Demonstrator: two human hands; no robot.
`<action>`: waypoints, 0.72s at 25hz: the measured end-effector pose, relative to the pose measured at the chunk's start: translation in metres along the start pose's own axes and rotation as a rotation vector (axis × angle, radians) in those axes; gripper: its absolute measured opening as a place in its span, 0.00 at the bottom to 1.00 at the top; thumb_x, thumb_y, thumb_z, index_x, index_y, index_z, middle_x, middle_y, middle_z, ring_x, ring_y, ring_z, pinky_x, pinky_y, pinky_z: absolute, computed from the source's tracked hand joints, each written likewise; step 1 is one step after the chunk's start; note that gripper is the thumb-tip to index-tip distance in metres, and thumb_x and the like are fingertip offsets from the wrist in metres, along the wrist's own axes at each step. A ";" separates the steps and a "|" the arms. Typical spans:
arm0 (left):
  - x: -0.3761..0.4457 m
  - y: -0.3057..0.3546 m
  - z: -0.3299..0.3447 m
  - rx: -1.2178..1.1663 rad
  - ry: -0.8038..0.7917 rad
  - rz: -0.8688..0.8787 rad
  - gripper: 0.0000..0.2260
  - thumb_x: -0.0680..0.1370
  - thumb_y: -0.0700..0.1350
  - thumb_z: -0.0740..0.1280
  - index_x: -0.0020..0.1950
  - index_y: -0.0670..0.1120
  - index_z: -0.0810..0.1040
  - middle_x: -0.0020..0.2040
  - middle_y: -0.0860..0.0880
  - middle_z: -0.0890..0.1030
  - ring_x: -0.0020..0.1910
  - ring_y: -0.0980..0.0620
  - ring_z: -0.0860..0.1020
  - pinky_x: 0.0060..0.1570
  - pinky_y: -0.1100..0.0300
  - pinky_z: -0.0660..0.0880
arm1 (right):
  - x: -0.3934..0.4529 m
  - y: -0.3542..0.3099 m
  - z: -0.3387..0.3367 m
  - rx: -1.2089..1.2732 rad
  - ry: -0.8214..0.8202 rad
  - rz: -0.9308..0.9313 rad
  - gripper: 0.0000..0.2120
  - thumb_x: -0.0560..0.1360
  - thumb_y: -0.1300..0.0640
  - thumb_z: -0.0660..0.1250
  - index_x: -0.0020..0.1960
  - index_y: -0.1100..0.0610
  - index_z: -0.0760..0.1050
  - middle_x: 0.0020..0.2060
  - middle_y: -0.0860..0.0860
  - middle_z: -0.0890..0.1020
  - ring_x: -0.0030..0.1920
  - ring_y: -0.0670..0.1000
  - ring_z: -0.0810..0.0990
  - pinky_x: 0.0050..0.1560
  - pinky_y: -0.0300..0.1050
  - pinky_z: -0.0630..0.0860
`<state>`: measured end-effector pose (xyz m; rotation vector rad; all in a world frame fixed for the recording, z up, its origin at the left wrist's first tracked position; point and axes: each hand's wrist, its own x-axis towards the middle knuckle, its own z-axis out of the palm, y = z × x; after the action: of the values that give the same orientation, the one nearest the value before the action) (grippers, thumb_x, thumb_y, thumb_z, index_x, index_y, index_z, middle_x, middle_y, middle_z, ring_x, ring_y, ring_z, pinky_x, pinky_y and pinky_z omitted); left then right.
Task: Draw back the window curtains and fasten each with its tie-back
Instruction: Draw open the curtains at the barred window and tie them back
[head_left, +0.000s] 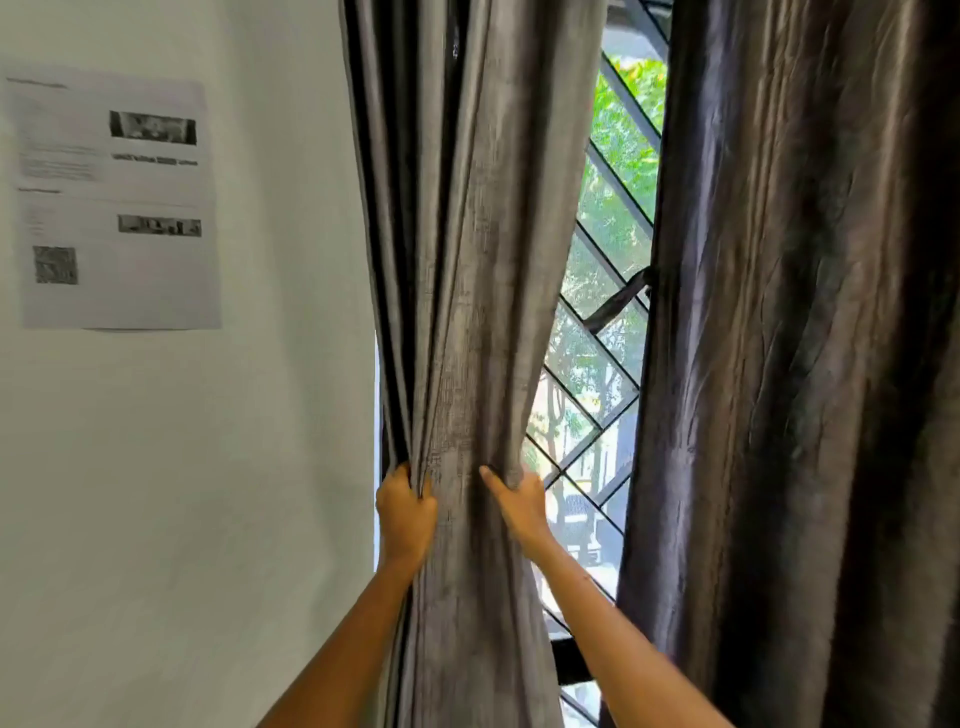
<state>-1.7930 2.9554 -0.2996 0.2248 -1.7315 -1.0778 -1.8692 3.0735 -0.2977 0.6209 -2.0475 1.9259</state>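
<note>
White wall (171, 467) fills the left half of the head view; a printed sheet (114, 200) is fixed to it at upper left, text and small pictures blurred, unreadable. Window (608, 291) is seen through the gap between two curtains, with a dark diagonal lattice grille (597, 358) across it; green foliage and a vehicle are visible outside.

Left curtain (467, 260), grey with a coarse weave, is bunched into vertical folds next to the wall edge. It is gathered at waist level by both hands. Left hand (405, 512) is closed on the wall-side edge of the bunch, fingers curled round the folds, knuckles toward camera. Right hand (519, 501) is wrapped round the window-side edge: thumb laid across the front of the fabric, the other fingers hidden behind it, so their exact curl cannot be told. Fabric between the two hands is pinched narrow; it widens above and hangs straight below, between the forearms.

Right curtain (805, 364), darker and shinier, hangs loose at the right of the window, not held by either hand. A dark strap (621, 301), apparently a tie-back, sticks out from its inner edge and hangs diagonally in front of the grille, loose end down-left, not wrapped round any fabric. No tie-back for the left curtain can be made out.
</note>
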 end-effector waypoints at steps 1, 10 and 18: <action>-0.001 -0.003 -0.001 -0.017 -0.027 0.015 0.11 0.73 0.35 0.65 0.54 0.35 0.78 0.48 0.37 0.81 0.47 0.40 0.80 0.50 0.47 0.78 | -0.002 0.004 0.012 -0.011 -0.030 -0.025 0.16 0.74 0.58 0.68 0.61 0.61 0.74 0.53 0.57 0.81 0.56 0.55 0.79 0.50 0.38 0.74; -0.020 -0.038 -0.006 -0.036 -0.226 0.071 0.27 0.72 0.34 0.64 0.71 0.40 0.65 0.66 0.40 0.72 0.65 0.43 0.72 0.66 0.46 0.69 | -0.005 0.007 0.065 0.256 -0.232 -0.008 0.23 0.77 0.51 0.62 0.70 0.50 0.61 0.62 0.44 0.73 0.61 0.45 0.73 0.61 0.37 0.70; -0.010 -0.053 -0.007 -0.110 -0.157 -0.006 0.22 0.74 0.36 0.67 0.67 0.39 0.69 0.61 0.40 0.77 0.60 0.42 0.76 0.61 0.54 0.73 | -0.005 -0.002 0.059 0.322 -0.526 0.164 0.39 0.55 0.28 0.71 0.59 0.48 0.72 0.53 0.45 0.80 0.55 0.44 0.79 0.54 0.35 0.75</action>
<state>-1.7998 2.9269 -0.3450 0.0781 -1.8045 -1.2181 -1.8576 3.0160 -0.3034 1.1737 -2.1367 2.4170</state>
